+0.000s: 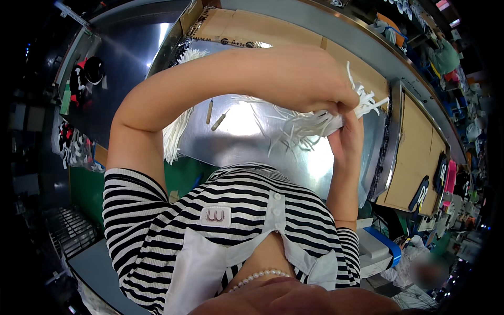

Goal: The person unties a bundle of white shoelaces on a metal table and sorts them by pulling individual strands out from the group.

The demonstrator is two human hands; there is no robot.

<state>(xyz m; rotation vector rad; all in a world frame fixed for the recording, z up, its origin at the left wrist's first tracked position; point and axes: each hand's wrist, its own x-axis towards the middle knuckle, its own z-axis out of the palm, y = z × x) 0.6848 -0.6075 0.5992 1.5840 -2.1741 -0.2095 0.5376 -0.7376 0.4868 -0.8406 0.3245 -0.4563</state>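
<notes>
A bundle of white cords (310,127) is gripped in both hands over the right half of a shiny metal tabletop (205,139). My left arm reaches across from the left, and my left hand (328,86) is closed on the bundle near its short, splayed ends. Just below, my right hand (346,137) closes round the same bundle from the right. Long loose cord ends trail leftward over the metal. A second bunch of white cords (177,135) hangs over the table's left edge. Between the bunches lie two small wooden-handled tools (209,111); their tips are hard to make out.
Cardboard (278,26) with dark printed tape lines the table's far side. At right stands a cardboard-lined tray (412,152) with dark shoe-shaped pieces (420,193). Another dark metal surface (123,50) is at left, holding black and red items (94,70). The floor (86,191) is green.
</notes>
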